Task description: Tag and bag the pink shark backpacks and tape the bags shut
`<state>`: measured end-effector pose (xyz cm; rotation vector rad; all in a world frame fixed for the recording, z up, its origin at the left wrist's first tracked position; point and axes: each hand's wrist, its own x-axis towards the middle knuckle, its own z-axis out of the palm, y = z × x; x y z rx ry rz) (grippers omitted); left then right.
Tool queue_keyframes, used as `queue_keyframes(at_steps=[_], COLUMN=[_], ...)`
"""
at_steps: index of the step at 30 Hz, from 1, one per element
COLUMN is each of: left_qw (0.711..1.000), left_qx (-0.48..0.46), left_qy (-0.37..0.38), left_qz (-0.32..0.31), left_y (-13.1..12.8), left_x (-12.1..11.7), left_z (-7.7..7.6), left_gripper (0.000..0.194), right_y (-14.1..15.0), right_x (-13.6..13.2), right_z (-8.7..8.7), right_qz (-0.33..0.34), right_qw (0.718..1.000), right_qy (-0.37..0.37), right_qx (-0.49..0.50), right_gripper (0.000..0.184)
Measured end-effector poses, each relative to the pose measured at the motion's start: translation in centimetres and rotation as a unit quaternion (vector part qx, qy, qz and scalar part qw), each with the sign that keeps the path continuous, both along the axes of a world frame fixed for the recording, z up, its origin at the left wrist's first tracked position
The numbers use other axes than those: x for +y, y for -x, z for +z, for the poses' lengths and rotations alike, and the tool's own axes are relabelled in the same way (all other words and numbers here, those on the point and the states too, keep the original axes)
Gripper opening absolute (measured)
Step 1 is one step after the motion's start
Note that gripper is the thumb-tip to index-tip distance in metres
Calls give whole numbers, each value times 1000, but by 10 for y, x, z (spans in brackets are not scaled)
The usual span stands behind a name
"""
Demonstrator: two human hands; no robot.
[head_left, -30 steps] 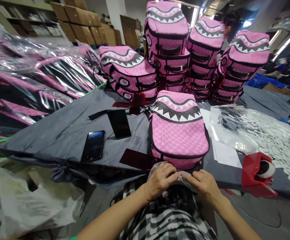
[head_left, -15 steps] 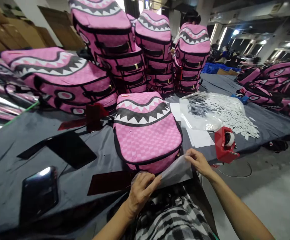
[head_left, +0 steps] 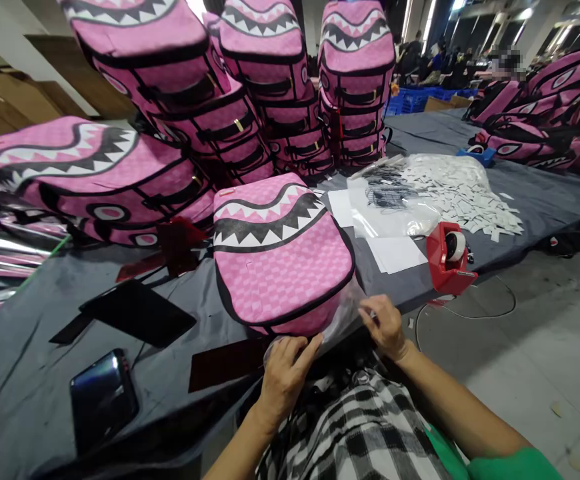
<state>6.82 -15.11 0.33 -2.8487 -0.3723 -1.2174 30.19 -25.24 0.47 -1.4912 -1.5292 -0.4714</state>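
Observation:
A pink checkered backpack (head_left: 290, 280) with a black-and-white shark-tooth print lies on the grey-covered table in front of me. At its near right corner is a thin, see-through plastic bag (head_left: 343, 317), partly hidden by the backpack and my hands. My left hand (head_left: 284, 373) grips the bag's left end by the backpack's near edge, fingers bent over it. To the right, my right hand (head_left: 386, 328) pinches the bag's other end between thumb and fingers.
Stacked pink backpacks (head_left: 265, 87) rise behind. A red tape dispenser (head_left: 440, 260), white paper sheets (head_left: 395, 255) and a heap of small white tags (head_left: 470, 207) lie to the right. On the left are a phone (head_left: 104, 397) and dark flat pieces (head_left: 140, 312).
My right hand has come slightly left and nearer the backpack. The plastic, stretched between both hands before, now sits slacker against the backpack's near right corner. The camera view has shifted.

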Motion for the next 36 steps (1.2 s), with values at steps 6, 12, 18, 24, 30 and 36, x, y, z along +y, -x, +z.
queue_keyframes(at_steps=[6, 12, 18, 24, 30, 36], left_qw=[1000, 999, 968, 977, 993, 996], left_qx=[5, -42, -126, -116, -61, -14], left_qy=[1, -11, 25, 12, -82, -83], left_qz=[-3, 31, 217, 177, 50, -17], left_y=[0, 0, -9, -10, 7, 10], left_x=[2, -11, -42, -23, 6, 21], left_z=[-1, 2, -10, -15, -6, -4], left_gripper=[35, 21, 31, 18, 9, 6], right_y=[1, -25, -34, -41, -44, -48], right_x=[12, 31, 33, 39, 47, 53], right_z=[0, 13, 25, 24, 34, 48], right_qz=[93, 150, 218, 266, 273, 321], right_qw=[987, 961, 930, 923, 901, 850], right_qy=[18, 47, 26, 88, 159, 248], right_qx=[-130, -227, -294, -263, -297, -336], right_gripper=[41, 32, 13, 8, 15, 7])
